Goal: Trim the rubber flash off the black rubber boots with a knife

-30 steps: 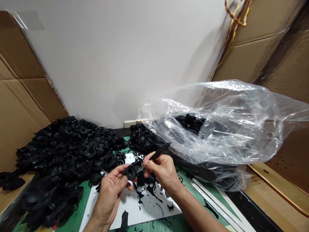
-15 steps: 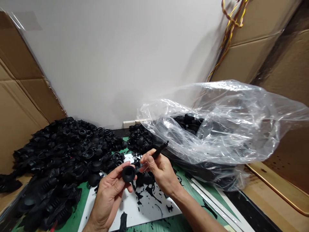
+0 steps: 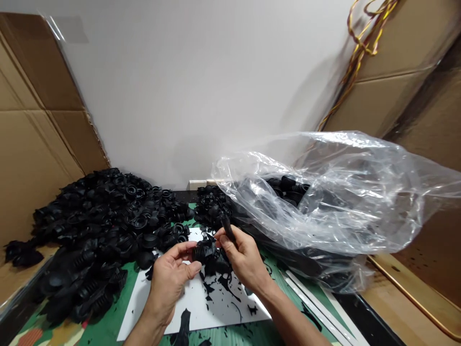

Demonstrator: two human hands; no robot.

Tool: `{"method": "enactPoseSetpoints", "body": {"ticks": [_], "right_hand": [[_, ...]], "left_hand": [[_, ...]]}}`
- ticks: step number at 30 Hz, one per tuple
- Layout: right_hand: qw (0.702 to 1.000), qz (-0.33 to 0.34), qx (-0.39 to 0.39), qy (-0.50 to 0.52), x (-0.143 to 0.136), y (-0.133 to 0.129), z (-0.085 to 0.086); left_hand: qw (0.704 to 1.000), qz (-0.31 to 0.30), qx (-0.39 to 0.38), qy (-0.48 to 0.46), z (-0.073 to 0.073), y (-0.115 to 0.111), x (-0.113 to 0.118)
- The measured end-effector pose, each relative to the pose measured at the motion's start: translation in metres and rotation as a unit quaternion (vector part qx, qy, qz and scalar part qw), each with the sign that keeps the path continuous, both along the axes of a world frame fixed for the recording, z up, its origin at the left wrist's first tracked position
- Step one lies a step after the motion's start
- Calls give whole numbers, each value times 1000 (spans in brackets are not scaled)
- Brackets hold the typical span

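My left hand point(image 3: 175, 269) pinches a black ribbed rubber bellows point(image 3: 202, 253) between thumb and fingers, its ribs facing me. Close on its right, my right hand point(image 3: 245, 257) is closed around a slim black pen-like tool point(image 3: 227, 229). The tool's rear end points up, while its working tip is hard to make out against the dark rubber. Both hands are above a white sheet point(image 3: 201, 315) strewn with black rubber trimmings point(image 3: 219, 283).
A large heap of black rubber parts point(image 3: 108, 211) covers the left side. Behind my hands lies a smaller pile of black scraps point(image 3: 212, 202). At right stands a clear plastic bag point(image 3: 342, 192) with black parts inside. White strips point(image 3: 317, 307) lie on the green surface point(image 3: 230, 335).
The bellows has turned from showing its round open end to showing its ribbed side. The pen-like tool has swung from leaning right to nearly upright. My view has shifted slightly.
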State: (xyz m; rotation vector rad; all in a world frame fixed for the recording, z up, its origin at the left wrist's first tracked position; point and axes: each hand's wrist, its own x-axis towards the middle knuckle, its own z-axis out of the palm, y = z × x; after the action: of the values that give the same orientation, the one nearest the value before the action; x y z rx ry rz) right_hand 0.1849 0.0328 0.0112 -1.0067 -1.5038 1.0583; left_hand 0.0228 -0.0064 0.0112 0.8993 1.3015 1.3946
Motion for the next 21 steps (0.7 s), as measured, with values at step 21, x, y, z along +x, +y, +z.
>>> {"method": "enactPoseSetpoints", "body": {"ticks": [21], "right_hand": [[961,75,-208,166,-16,4,-5]], "left_hand": [[985,35,100,133,16,-2,-8]]}}
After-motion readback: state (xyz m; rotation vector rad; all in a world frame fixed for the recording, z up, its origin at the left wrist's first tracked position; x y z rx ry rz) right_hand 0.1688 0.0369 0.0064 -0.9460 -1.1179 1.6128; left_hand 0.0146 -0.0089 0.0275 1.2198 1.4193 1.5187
